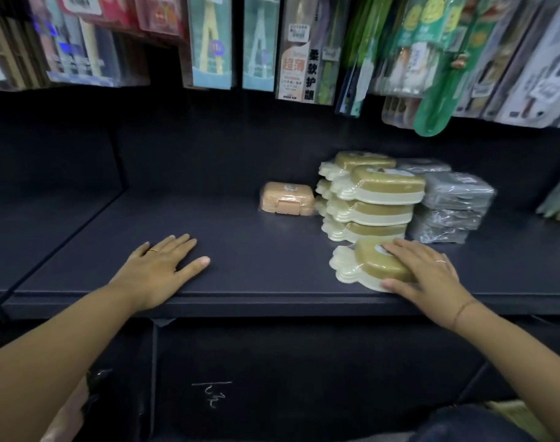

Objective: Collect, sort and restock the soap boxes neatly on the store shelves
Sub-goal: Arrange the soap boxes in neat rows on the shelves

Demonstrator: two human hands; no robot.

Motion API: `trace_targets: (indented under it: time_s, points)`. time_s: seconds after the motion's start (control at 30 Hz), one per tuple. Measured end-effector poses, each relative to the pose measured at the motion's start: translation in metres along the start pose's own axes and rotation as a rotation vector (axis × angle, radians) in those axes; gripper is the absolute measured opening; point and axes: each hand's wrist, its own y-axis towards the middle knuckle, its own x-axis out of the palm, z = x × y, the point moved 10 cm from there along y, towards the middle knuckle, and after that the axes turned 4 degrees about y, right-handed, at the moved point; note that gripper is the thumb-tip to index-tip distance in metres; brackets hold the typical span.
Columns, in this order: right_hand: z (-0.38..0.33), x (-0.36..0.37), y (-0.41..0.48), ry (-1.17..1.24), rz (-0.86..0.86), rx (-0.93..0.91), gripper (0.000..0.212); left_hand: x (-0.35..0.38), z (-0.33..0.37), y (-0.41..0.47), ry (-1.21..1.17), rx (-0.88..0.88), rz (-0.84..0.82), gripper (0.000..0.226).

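The person stood in front of a dark shelf [256, 253] and both arms reached onto it. The left hand [159, 266] lay flat on the bare shelf near its front edge, with the fingers [179, 242] straight and a little spread, holding nothing. The right hand [428, 275] rested on top of an olive and cream soap box [358, 266], which sat at the front edge of the shelf. Its fingers were laid almost straight across the lid and the thumb touched the near rim, so the hand pressed on the box more than it gripped it. Just behind this box stood a stack of the same olive boxes [374, 199], not fully in line with each other. A stack of grey boxes [454, 205] stood beside it on the right, touching or nearly touching. A single peach box [286, 198] lay alone just left of the olive stack. Above the shelf hung rows of toothbrush packs [296, 49].
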Motion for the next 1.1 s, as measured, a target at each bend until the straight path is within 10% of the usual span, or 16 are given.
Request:
trace_targets:
  time_s: [0.37, 0.5, 0.7, 0.87, 1.1]
  points:
    - [-0.015, 0.008, 0.014, 0.026, 0.018, 0.015, 0.070, 0.001, -0.009, -0.038, 0.046, -0.045, 0.020, 0.080]
    - [-0.114, 0.001, -0.019, 0.200, 0.103, -0.291, 0.087, 0.000, -0.018, -0.115, 0.072, 0.129, 0.079, 0.086]
    - [-0.302, 0.127, -0.102, 0.422, -0.418, -0.707, 0.082, 0.026, -0.125, -0.247, 0.135, 0.055, 0.177, 0.077]
    - [-0.397, 0.233, -0.110, 0.509, -0.586, -0.602, 0.081, 0.050, -0.233, -0.293, 0.118, -0.181, 0.019, 0.097]
    - [-0.432, 0.291, -0.075, 0.594, -0.540, -0.284, 0.091, 0.001, -0.288, -0.256, 0.122, -0.176, 0.334, 0.099]
